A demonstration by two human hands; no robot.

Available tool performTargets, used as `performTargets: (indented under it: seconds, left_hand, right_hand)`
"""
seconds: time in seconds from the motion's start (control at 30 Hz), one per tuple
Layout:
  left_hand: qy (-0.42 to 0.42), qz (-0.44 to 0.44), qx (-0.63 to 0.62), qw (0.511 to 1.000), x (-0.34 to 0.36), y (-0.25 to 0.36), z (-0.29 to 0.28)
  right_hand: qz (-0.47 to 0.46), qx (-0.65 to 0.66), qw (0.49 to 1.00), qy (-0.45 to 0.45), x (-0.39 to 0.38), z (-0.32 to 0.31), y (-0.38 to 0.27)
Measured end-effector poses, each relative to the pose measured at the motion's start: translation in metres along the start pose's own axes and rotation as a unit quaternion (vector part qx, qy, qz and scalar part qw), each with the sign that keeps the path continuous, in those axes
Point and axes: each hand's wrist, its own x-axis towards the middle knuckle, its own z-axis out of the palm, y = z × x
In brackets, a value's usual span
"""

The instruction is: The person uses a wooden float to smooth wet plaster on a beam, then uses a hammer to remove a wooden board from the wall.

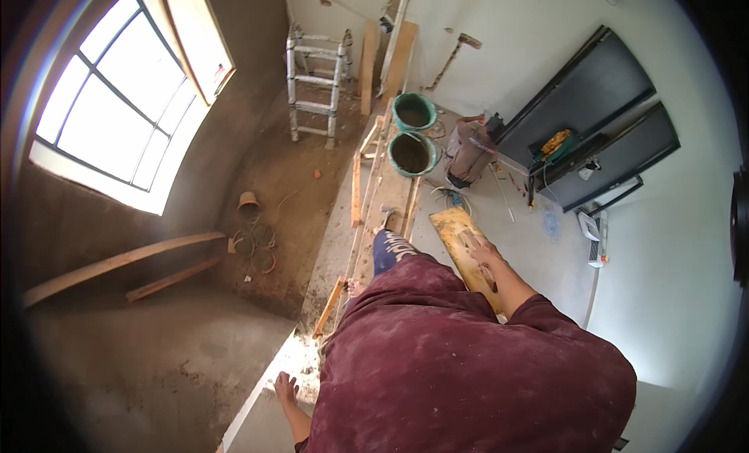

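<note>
From the head view, I looked straight down over the maroon shirt [468, 367] of the person. The right hand [485, 256] lay over the face of a long yellow board [462, 254], fingers stretched along it; I could not tell whether they were wrapped round a grip. The board slanted beside the person's right hip, and I judged the hand sat near its middle to keep that length balanced.

The left hand [287, 387] was empty, its fingers loosely spread above or on a bright ledge [300, 358]; I could not tell if it touched. My guess was that it hung out there for steadiness, since the person was astride a narrow plank walkway [390, 191].

Ahead, two green buckets [413, 154] with dark contents stood one behind the other by the walkway's far stretch, probably so they could be reached along it. A brown bag [470, 152] slumped to their right, and a paint-splashed ladder [316, 86] stood off to the left, well apart, seemingly parked out of the way.
</note>
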Motion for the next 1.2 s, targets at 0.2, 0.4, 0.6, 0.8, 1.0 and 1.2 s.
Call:
performTargets:
  seconds: [0.2,0.4,0.6,0.8,1.0,1.2]
  left_hand:
    - [0.008,-0.014,0.009,1.000,0.009,-0.006,0.019]
    - [0.019,-0.026,-0.041,0.999,0.021,-0.032,0.012]
    - [0.027,-0.043,-0.015,0.999,0.003,0.024,0.045]
    - [0.003,-0.041,0.026,0.999,-0.022,0.131,0.126]
    - [-0.003,-0.066,0.066,0.996,-0.051,0.229,0.192]
    - [0.005,-0.121,0.099,0.988,-0.058,0.312,0.212]
  right_hand:
    - [-0.028,-0.004,0.999,0.037,0.016,-0.030,-0.016]
    - [-0.055,0.017,0.995,0.078,0.068,-0.045,-0.038]
    - [-0.102,-0.037,0.992,0.057,0.149,-0.085,-0.080]
    - [-0.135,-0.058,0.987,0.060,0.272,-0.116,-0.109]
    - [-0.132,-0.055,0.986,0.085,0.420,-0.137,-0.153]
    - [-0.015,-0.039,0.999,0.000,0.529,-0.168,-0.213]
